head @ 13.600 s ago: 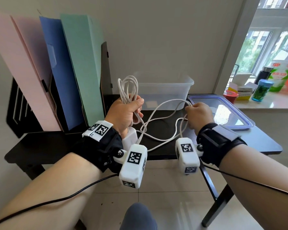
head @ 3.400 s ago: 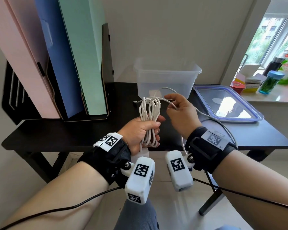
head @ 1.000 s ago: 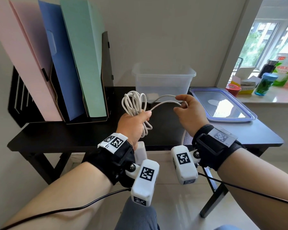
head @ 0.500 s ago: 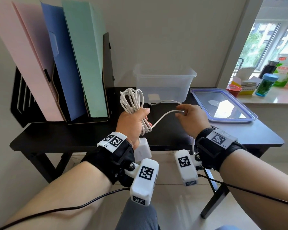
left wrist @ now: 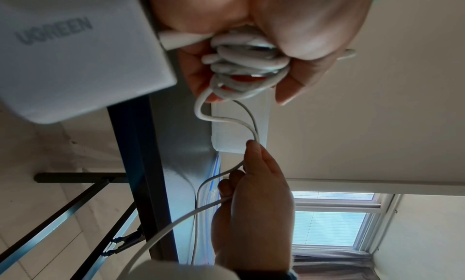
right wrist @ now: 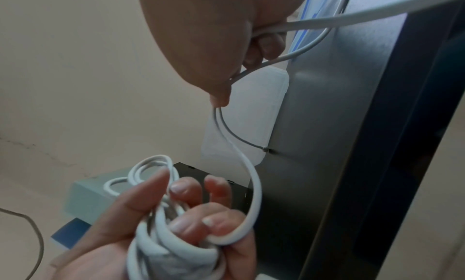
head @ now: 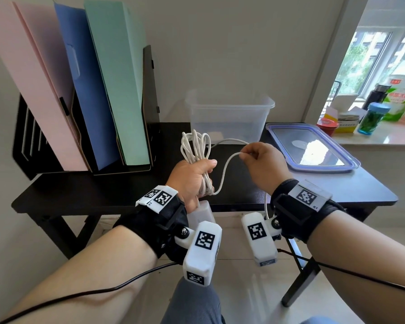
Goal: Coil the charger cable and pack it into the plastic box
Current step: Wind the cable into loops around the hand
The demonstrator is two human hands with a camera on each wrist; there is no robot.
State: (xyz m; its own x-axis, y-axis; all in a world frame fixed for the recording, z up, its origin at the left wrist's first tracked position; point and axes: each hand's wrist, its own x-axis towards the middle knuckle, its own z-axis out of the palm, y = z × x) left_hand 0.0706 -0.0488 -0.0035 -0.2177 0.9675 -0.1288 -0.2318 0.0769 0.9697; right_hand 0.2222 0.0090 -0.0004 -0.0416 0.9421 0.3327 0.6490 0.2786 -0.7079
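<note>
since prior frame my right hand [head: 262,168] lifted the free strand higher | my left hand [head: 192,177] grips thin white charger cable [head: 195,148] bundle, white brick below, above desk's front edge | right pinches strand | coil mostly done, tail left | clear plastic box [head: 229,120] at desk's back edge looks empty, blue-rimmed lid [head: 313,148] off.

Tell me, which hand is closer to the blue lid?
Right. The right hand is just left of the blue lid; the left hand, gripping the coiled cable, is farther left.
</note>
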